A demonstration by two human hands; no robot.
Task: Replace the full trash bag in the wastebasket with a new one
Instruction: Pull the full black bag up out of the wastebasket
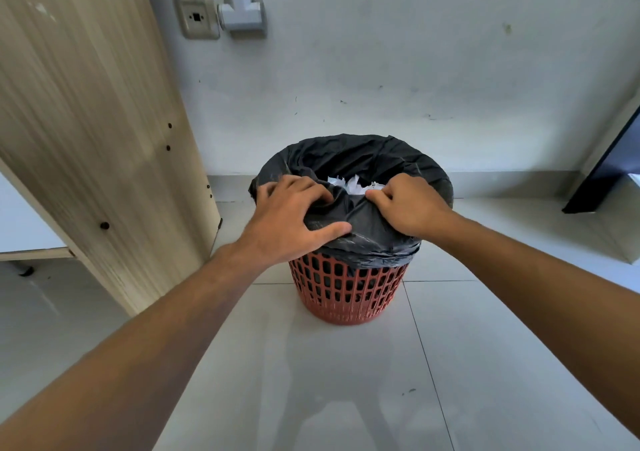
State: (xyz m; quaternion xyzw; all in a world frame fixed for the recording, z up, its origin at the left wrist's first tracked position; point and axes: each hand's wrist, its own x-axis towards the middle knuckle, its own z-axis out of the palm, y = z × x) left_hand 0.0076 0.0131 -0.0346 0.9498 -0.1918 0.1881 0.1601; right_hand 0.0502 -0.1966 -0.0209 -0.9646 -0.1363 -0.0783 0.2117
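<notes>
A red slotted plastic wastebasket stands on the tiled floor near the wall. A black trash bag lines it, folded over the rim, with white crumpled paper showing inside. My left hand grips the bag's near-left edge, fingers curled into the plastic and thumb spread over the fold. My right hand grips the near-right edge, bunching the plastic toward the middle. No new bag is in view.
A light wooden cabinet panel stands close on the left of the basket. A wall socket with a white plug adapter is above. A dark furniture edge is at the right. Pale floor tiles lie in front.
</notes>
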